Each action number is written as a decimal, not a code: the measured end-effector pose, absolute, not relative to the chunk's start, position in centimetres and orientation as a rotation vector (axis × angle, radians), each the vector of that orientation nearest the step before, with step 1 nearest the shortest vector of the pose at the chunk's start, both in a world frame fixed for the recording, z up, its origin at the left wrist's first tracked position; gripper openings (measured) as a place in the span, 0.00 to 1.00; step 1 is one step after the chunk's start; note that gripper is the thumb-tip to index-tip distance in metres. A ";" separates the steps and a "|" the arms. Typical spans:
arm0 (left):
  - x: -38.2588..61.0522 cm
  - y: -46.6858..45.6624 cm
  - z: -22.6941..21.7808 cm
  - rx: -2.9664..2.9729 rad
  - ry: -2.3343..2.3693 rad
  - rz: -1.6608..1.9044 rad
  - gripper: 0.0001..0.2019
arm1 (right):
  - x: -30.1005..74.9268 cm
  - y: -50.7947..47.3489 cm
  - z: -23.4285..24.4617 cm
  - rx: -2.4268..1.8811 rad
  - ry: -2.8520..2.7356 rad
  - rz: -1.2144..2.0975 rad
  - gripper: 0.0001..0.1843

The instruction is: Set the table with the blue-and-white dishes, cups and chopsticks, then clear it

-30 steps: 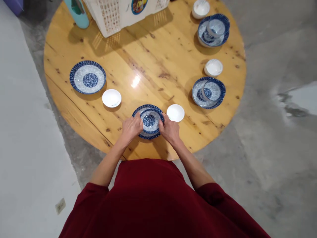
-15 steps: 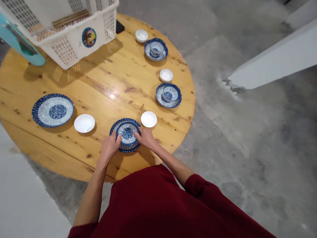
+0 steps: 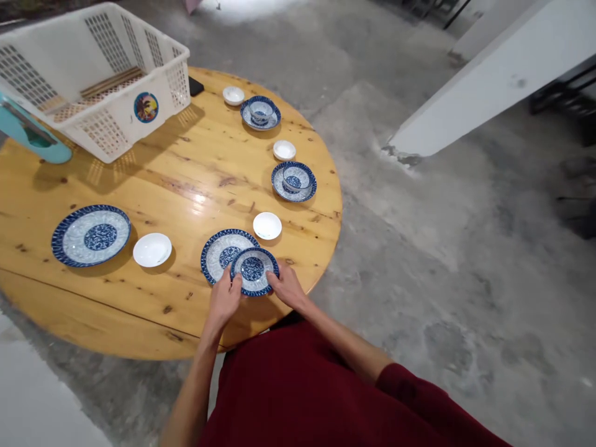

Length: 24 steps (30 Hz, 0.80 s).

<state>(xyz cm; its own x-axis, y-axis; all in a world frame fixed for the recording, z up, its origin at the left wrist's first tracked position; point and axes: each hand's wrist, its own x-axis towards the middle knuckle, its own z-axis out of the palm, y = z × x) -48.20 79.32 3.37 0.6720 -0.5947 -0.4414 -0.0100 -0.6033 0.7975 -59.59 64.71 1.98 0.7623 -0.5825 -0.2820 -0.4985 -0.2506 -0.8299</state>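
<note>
Between my two hands I hold a small blue-and-white patterned plate [image 3: 252,269] by its left and right edges. My left hand [image 3: 226,296] grips it with the thumb on the rim, and my right hand [image 3: 285,285] does the same opposite; the fingers beneath are mostly hidden. Partly covered by it, a larger blue-and-white plate [image 3: 216,251] lies on the wooden table [image 3: 186,298]. Just beyond, a small white bowl [image 3: 267,225] sits near the larger plate's right side. Another white bowl [image 3: 152,249] stands to the left.
Farther left lies a large patterned plate [image 3: 93,236]. Along the right rim are two plates with clear bowls [image 3: 298,179] [image 3: 261,112] and white dishes [image 3: 284,149]. A white basket [image 3: 112,133] and a turquoise object [image 3: 51,146] occupy the back left.
The small plate, which was over the middle of the larger plate, has moved toward me and to the right in both hands. More of the larger plate now shows. The view has shifted.
</note>
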 end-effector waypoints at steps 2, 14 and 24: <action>-49.6 78.8 3.5 2.006 -0.508 -0.961 0.23 | -61.8 64.9 2.0 -1.816 0.900 -0.106 0.08; -57.6 71.1 5.3 2.079 -0.688 -0.919 0.17 | -70.6 58.4 1.5 -1.733 0.975 -0.221 0.13; -70.2 55.4 2.3 1.844 -0.511 -1.040 0.21 | -82.4 41.7 2.0 -1.752 0.965 -0.177 0.15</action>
<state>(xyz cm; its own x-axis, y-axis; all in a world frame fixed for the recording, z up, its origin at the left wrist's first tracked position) -70.16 55.35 2.29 0.5554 -0.7041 -0.4425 0.0802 -0.4843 0.8712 -82.42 41.73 1.96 0.6599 -0.6770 -0.3259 -0.5171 -0.0945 -0.8507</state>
